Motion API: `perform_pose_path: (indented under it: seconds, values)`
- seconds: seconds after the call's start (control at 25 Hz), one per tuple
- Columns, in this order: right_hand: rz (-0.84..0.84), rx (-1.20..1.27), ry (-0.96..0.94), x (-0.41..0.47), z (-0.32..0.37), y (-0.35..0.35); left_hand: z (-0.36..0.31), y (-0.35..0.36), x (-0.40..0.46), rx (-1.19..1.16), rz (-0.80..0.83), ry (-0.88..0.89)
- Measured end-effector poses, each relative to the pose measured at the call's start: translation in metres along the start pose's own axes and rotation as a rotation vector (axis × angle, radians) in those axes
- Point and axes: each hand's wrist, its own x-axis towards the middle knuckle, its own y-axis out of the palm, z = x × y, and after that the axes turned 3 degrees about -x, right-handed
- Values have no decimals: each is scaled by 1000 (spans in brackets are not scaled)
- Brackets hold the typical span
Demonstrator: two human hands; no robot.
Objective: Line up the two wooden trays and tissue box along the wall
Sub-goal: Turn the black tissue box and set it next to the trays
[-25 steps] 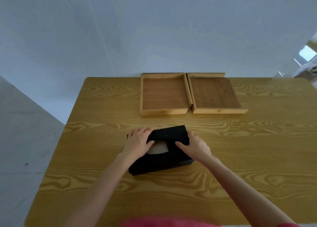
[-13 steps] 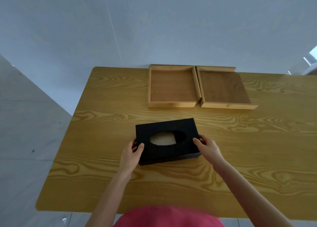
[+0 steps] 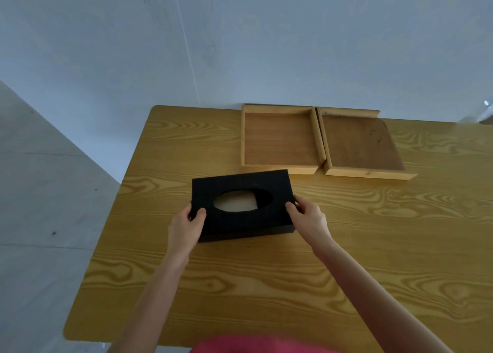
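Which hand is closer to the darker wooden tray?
Right. The right hand grips the tissue box's right end, below the darker tray; the left hand grips the far end.

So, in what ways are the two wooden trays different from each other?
The left tray has a lighter, reddish floor; the right tray has a darker brown floor. The left tray has a rim on all four sides; the right tray shows none on its right side. Both lie flat, side by side, against the wall.
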Motion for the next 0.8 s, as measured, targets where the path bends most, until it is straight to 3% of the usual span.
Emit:
perform_pose_path:
  seconds: [0.48,0.8]
  values:
    - [141,55,-117,80,111,50,-74,-71,110,-7,-162,81]
    - [270,-18,-94,135,130,98,-78,-81,188,54,-176,77]
